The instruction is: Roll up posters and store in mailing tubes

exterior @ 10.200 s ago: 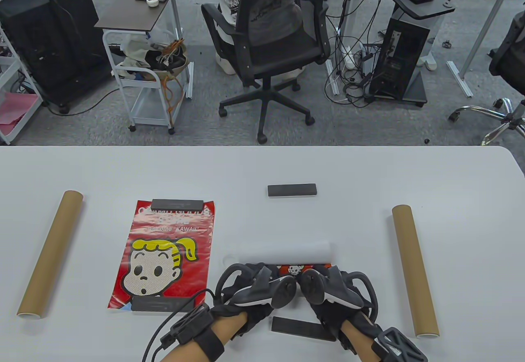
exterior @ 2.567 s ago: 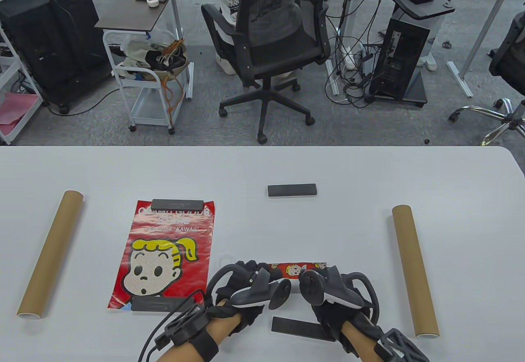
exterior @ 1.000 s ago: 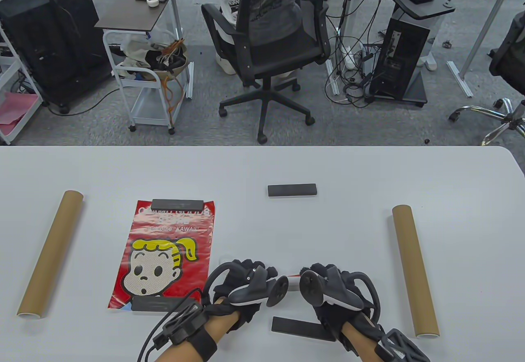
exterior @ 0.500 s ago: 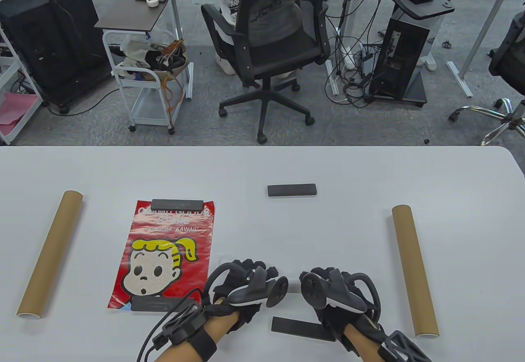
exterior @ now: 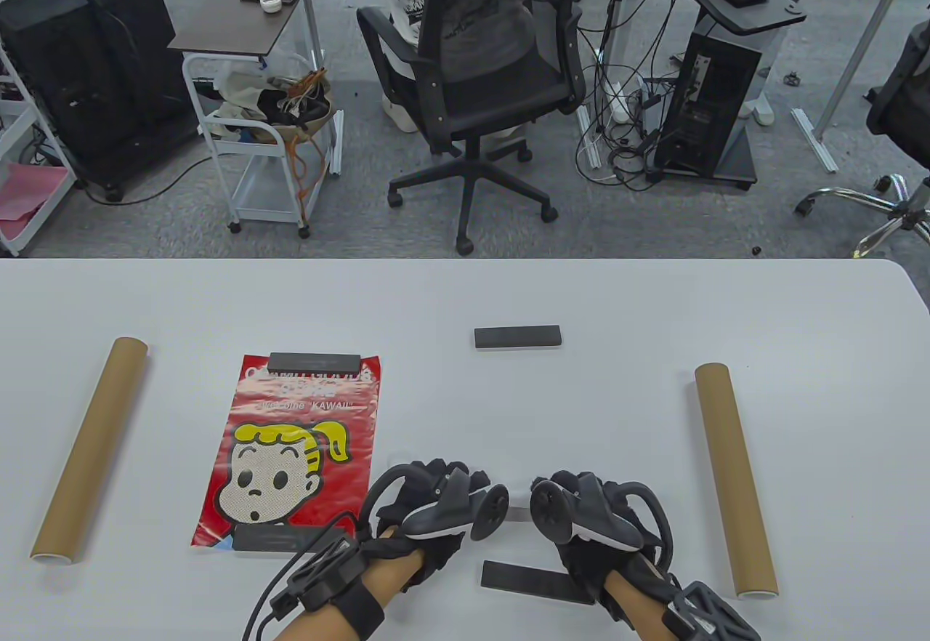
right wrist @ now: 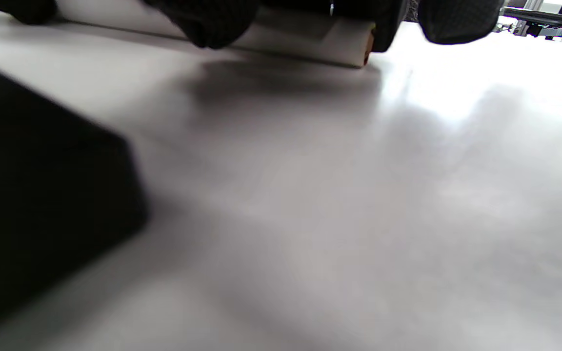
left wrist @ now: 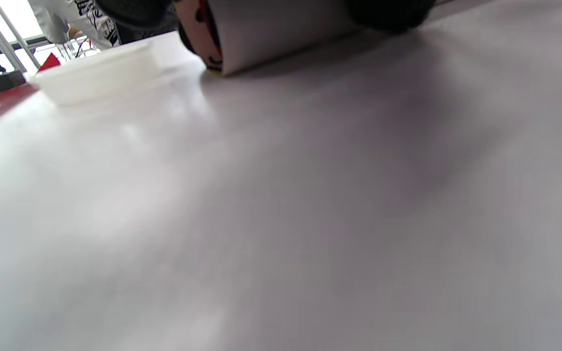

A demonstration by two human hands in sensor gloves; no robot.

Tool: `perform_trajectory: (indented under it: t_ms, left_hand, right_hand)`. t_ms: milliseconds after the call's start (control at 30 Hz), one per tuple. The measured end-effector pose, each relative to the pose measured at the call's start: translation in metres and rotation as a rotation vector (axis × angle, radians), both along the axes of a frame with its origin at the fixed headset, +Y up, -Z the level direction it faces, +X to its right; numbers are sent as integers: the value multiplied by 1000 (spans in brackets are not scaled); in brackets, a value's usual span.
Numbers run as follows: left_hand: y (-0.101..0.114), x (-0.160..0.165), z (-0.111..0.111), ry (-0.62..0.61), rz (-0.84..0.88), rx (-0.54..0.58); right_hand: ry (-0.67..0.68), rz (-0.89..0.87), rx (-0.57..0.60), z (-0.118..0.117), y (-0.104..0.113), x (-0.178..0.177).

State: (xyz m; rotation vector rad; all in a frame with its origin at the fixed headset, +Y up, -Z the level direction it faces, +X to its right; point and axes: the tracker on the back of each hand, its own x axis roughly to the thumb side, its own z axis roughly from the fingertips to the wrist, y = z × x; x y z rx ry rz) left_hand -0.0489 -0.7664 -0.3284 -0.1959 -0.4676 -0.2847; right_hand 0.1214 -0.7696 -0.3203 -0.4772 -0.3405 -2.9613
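A rolled poster [exterior: 518,514], white outside and red inside, lies on the table near the front edge, almost hidden between my hands. My left hand [exterior: 434,490] grips its left end and my right hand [exterior: 592,504] grips its right end. In the left wrist view the roll's open end [left wrist: 261,34] shows under my fingers [left wrist: 388,9]. In the right wrist view the roll [right wrist: 310,44] lies under my fingers [right wrist: 208,19]. One brown mailing tube [exterior: 89,448] lies at the far left, another mailing tube [exterior: 735,477] at the right. A second poster [exterior: 294,448] lies flat.
Dark weight bars hold the flat poster at its top [exterior: 314,361] and bottom [exterior: 280,538]. Another bar [exterior: 518,336] lies mid-table and one [exterior: 538,581] lies in front of my hands, also in the right wrist view [right wrist: 42,195]. A white cap [left wrist: 95,73] sits left of the roll.
The roll has tightened: the white sheet and red strip beyond my hands have gone under them. Both hands drew slightly toward the front edge and closer together.
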Motion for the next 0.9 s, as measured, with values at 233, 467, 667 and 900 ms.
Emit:
perform_trajectory:
  t_ms: [233,467,667,900]
  left_hand:
    - [14,-5,2,-48,126,57]
    - [50,-40,-6,61,337,34]
    - [58,-67,-7,121,339,94]
    - [64,-82,-12,172,356,132]
  right_hand:
    - [-7,-77,47,2,15,11]
    - [-334,-252,215,6,77,79]
    - [-1016,-91,3,-4,43,183]
    - [-1021,-241,-9,-13,22,206]
